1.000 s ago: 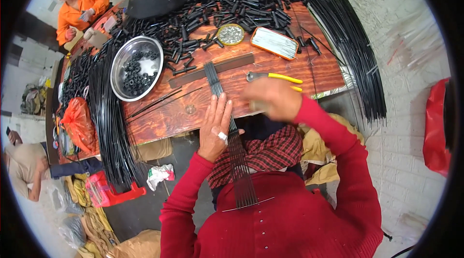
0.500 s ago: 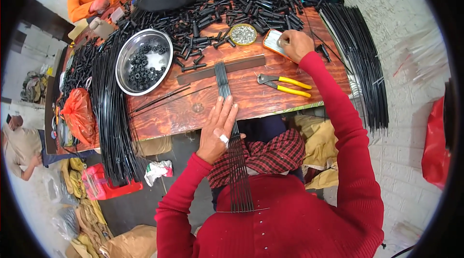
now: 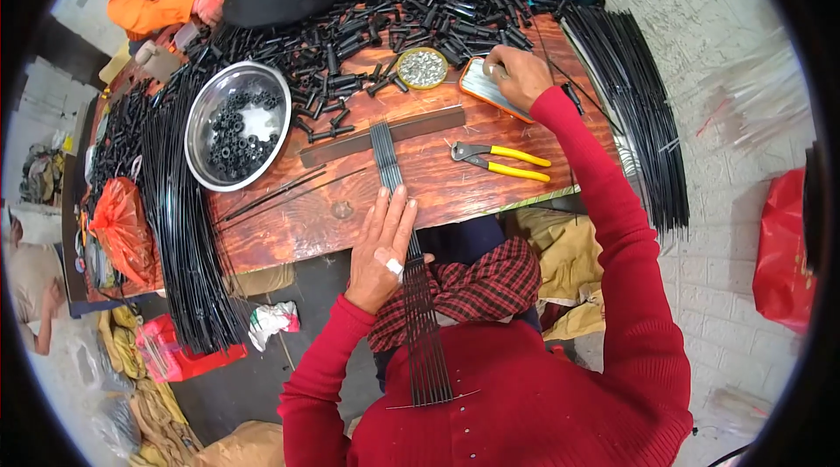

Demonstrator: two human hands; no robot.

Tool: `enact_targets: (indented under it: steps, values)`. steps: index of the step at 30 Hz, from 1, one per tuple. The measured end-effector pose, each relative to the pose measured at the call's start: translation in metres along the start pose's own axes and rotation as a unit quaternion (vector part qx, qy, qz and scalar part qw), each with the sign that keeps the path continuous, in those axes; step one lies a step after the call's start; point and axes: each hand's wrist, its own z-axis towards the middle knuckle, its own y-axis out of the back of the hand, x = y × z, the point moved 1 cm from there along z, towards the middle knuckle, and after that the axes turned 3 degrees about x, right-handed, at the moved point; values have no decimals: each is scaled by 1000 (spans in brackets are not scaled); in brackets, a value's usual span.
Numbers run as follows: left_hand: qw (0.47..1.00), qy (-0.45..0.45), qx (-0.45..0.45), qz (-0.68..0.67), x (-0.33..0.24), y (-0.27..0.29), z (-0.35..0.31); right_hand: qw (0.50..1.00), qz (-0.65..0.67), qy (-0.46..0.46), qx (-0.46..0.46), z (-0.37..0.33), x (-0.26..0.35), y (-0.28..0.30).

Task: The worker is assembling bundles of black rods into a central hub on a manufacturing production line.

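Left hand (image 3: 382, 248) lies flat, fingers spread, pressing a row of thin black rods (image 3: 404, 248) at the table's (image 3: 420, 183) near edge — the rods overhang toward the lap. Right hand (image 3: 518, 73) rests open on a phone (image 3: 490, 89) near the far edge — yellow-handled pliers (image 3: 500, 161) lie between.

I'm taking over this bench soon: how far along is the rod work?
Done: a flat row of thin black rods lies lined up against the wooden strip. In hand: the left hand presses that row flat, while the right hand rests on a phone, with the yellow pliers lying untouched. Left: big rod bundles, a heap of black tubes and a bowl of rings wait.
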Motion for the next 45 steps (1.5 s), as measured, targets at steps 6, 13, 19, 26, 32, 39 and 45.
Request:
enact_targets:
  steps: [6,13,19,26,32,39,45]
  values:
    - [1000,6,1,17,1,3,-3,989,75,111,64,11,75,-5]
    - [1000,21,9,0,-1,6,-4,951,52,245,180,26,103,-51]
    - [1000,21,18,-2,4,2,-6,946,72,232,216,27,104,-50]
    - [1000,24,11,-15,2,2,-5,939,121,212,242,28,99,-52]
    - [1000,23,6,-9,2,2,-4,944,103,195,246,28,98,-52]
    - [1000,24,5,-5,1,2,-3,938,111,194,265,30,102,-53]
    - [999,28,15,-9,2,0,-4,937,126,209,251,30,96,-56]
